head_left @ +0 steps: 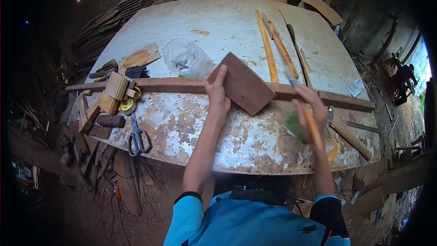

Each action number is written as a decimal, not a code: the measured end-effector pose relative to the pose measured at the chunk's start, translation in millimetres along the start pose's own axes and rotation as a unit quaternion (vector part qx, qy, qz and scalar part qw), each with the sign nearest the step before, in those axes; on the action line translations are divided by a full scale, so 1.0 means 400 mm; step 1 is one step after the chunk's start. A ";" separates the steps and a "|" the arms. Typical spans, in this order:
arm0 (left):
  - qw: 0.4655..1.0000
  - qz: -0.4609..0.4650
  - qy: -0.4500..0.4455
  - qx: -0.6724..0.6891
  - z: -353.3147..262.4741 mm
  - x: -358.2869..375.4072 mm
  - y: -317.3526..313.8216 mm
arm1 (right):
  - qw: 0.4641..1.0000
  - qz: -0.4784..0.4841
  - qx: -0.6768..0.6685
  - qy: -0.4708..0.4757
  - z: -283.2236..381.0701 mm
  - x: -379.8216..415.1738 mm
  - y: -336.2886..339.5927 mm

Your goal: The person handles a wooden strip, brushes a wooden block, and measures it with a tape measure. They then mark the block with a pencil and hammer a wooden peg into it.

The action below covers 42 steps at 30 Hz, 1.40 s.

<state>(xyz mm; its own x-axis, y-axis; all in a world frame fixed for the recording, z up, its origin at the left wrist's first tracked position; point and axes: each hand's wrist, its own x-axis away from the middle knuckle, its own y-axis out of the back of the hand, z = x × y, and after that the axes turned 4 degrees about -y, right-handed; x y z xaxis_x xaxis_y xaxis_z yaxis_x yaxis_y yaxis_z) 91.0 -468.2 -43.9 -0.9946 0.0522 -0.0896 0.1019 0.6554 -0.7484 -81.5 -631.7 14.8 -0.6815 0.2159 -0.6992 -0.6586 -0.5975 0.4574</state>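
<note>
My left hand (218,92) grips a flat brown wooden block (243,83) by its left edge, thumb up along the face, tilted over the long wooden beam (170,85) that crosses the table. In my right hand (312,109) is a wooden-handled tool (314,132), its handle running down past the palm. The metal end points up and left, blurred by motion, and I cannot tell its exact kind. A green sheet (296,126) lies beside this hand. To its right rests a hammer (350,140) with a pale handle.
A clear plastic bag of nails (184,59) sits behind the beam. Wooden strips (267,48) and a saw (298,50) lie at the back right. Scissors (139,137), tape rolls (128,105) and wood blocks (114,92) are at the left. The worn table's (182,148) front edge is near my body.
</note>
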 end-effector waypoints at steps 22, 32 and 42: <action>0.994 0.032 0.022 0.106 -0.003 -0.016 0.025 | 0.968 0.214 -0.069 0.109 0.028 0.050 -0.205; 0.978 0.116 0.058 0.161 -0.009 -0.005 0.014 | 0.987 0.075 -0.142 0.022 0.093 -0.033 -0.205; 0.965 0.154 0.114 0.177 0.004 0.000 0.015 | 0.991 0.013 -0.132 0.036 0.102 -0.094 -0.223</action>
<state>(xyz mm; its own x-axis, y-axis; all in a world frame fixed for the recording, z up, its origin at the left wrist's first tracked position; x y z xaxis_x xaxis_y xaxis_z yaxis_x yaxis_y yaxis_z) 91.9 -465.4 -49.6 -0.8901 0.3950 -0.2275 0.3542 0.2851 -0.8906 -10.2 -554.8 22.7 -0.6661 0.1474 -0.7312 -0.5286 -0.7848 0.3234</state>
